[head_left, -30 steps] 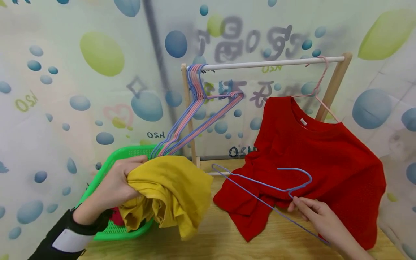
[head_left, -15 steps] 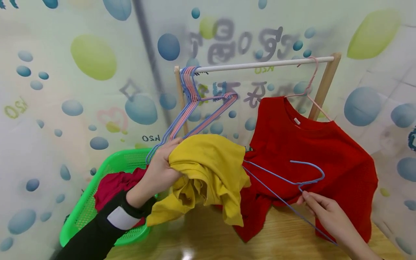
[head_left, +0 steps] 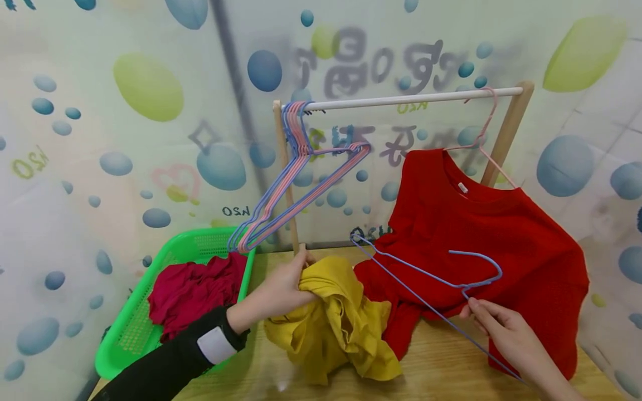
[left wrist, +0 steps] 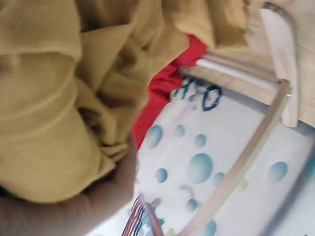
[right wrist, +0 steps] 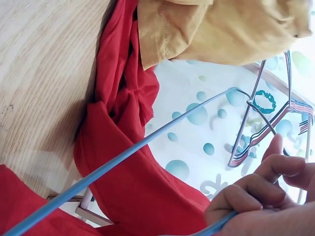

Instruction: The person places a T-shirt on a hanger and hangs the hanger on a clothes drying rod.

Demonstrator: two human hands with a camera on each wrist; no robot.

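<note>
In the head view my left hand [head_left: 282, 289] grips a bunched yellow garment [head_left: 346, 328], whose folds hang down close to the table. My right hand [head_left: 501, 328] pinches a blue wire hanger [head_left: 416, 273] just below its hook, holding it in front of the red top. That red top [head_left: 476, 228] hangs on a pink hanger [head_left: 494, 161] at the right end of the rack, its lower part lying on the table. The right wrist view shows fingers curled round the blue hanger [right wrist: 123, 155]. Yellow cloth [left wrist: 44, 132] fills much of the left wrist view and hides most of the left fingers.
Several pink and blue hangers [head_left: 296, 167] hang bunched at the left end of the white rail [head_left: 401, 100]. A green basket [head_left: 112, 345] holding a dark red garment [head_left: 195, 292] stands at the left. Beneath everything lies a wooden table [head_left: 431, 362].
My left hand has carried the yellow garment rightward from over the basket, then lowered it toward the table, uncovering the dark red garment. The blue hanger stays in my right hand and has shifted little.
</note>
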